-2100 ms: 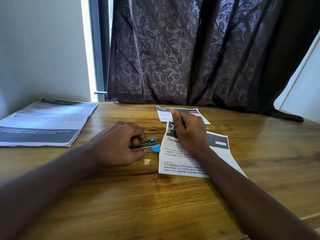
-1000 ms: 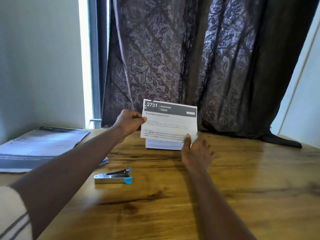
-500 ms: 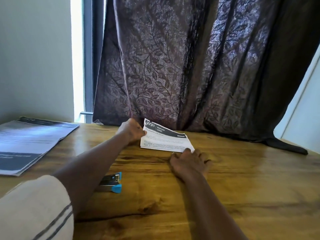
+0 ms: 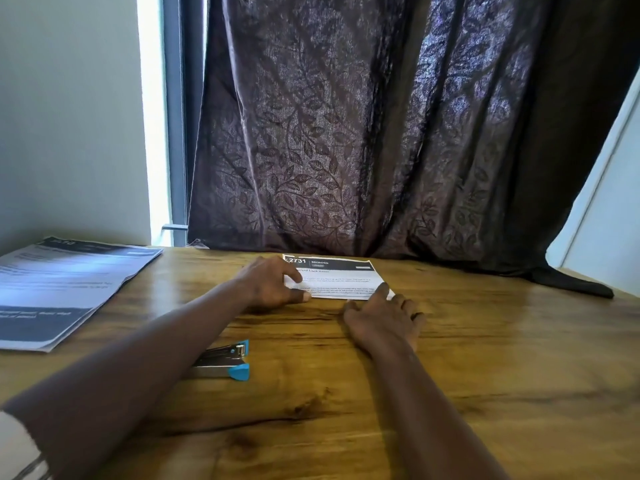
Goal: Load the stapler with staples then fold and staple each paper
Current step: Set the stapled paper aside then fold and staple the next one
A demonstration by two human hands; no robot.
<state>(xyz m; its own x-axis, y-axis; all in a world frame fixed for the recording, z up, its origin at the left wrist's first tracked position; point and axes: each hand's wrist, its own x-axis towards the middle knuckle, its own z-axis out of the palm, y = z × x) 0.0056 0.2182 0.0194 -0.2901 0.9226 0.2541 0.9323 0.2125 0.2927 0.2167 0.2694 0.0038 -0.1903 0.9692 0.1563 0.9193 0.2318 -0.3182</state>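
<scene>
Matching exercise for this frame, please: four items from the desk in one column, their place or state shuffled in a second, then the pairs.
Items:
1. stapler
2. folded paper
3. stack of sheets
4. right hand

Places:
A. far left of the table
B. far edge, by the curtain
C. partly under the left forearm
D. fingertips at the folded paper's near right corner

Pairs: 1-C, 2-B, 3-A, 4-D

Both bare forearms stretch forward across the frame, the left hand (image 4: 273, 284) lying palm-down with fingers curled and thumb tucked toward the body, the right hand (image 4: 384, 320) flat with fingers spread and pointing away, a pale striped sleeve (image 4: 17, 452) at the left elbow.
</scene>
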